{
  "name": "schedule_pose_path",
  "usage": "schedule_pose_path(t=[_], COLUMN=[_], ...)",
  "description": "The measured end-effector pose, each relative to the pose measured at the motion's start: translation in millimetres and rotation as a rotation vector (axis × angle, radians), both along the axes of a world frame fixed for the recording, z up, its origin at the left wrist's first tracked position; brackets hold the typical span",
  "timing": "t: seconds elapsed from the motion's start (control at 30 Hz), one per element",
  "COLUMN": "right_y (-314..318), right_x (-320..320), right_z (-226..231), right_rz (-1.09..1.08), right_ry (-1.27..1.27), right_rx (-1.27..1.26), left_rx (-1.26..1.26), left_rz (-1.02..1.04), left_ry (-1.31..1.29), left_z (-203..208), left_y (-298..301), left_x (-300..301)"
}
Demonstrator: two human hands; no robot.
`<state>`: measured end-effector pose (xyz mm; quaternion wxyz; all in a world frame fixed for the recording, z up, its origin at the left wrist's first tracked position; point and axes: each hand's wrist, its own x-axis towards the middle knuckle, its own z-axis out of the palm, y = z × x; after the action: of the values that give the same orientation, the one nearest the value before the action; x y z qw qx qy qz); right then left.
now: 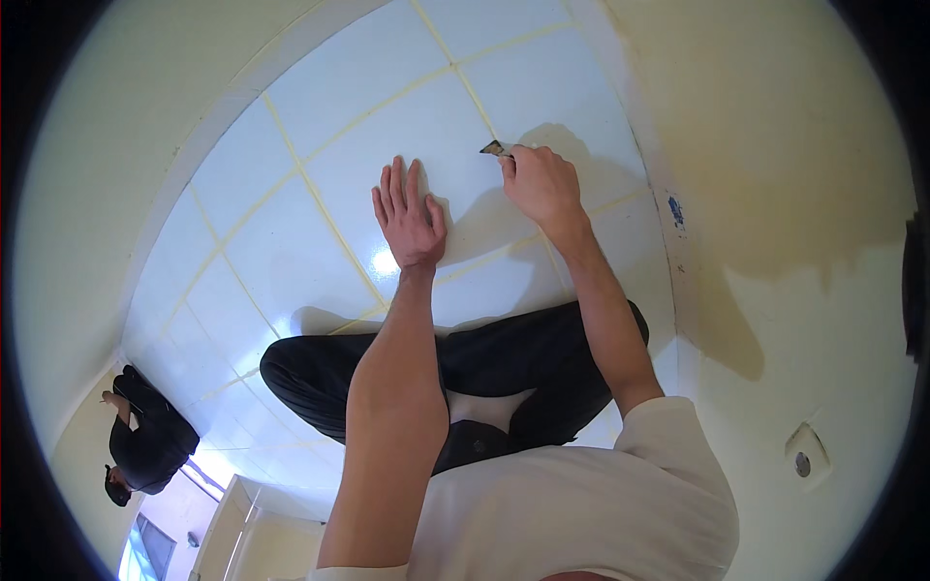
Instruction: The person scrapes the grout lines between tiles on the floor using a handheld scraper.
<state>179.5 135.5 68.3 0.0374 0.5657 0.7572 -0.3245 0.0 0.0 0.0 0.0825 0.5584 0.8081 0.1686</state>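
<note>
My left hand (411, 218) lies flat on a white floor tile (378, 136), fingers stretched out and pointing away from me. To its right, my right hand (544, 184) is closed around a small scraper (495, 148). Only its dark, worn-looking blade shows past my fingers; the handle is hidden in my grip. The blade is at a yellowish grout line (475, 95) between tiles, and whether it touches the floor I cannot tell.
My crossed legs in dark trousers (320, 373) rest on the floor just behind my hands. A cream wall (765, 174) with a socket box (804, 463) runs along the right. Another person in dark clothes (150, 436) is low by the far-left wall, near a doorway.
</note>
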Motion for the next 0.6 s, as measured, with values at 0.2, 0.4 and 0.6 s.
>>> schedule_pose_path(t=[0.2, 0.4, 0.6], right_y=[0, -3, -1], right_x=[-4, 2, -8], right_z=[-5, 7, -6], right_rz=[-0.044, -0.015, -0.030], right_ry=[0.046, -0.030, 0.029], right_rx=[0.057, 0.016, 0.050], left_rx=[0.009, -0.014, 0.013], left_rz=[-0.007, -0.005, -0.013], left_ry=[0.004, -0.016, 0.015], left_z=[-3, 0, -2], left_y=[1, -2, 0], left_x=[2, 7, -1])
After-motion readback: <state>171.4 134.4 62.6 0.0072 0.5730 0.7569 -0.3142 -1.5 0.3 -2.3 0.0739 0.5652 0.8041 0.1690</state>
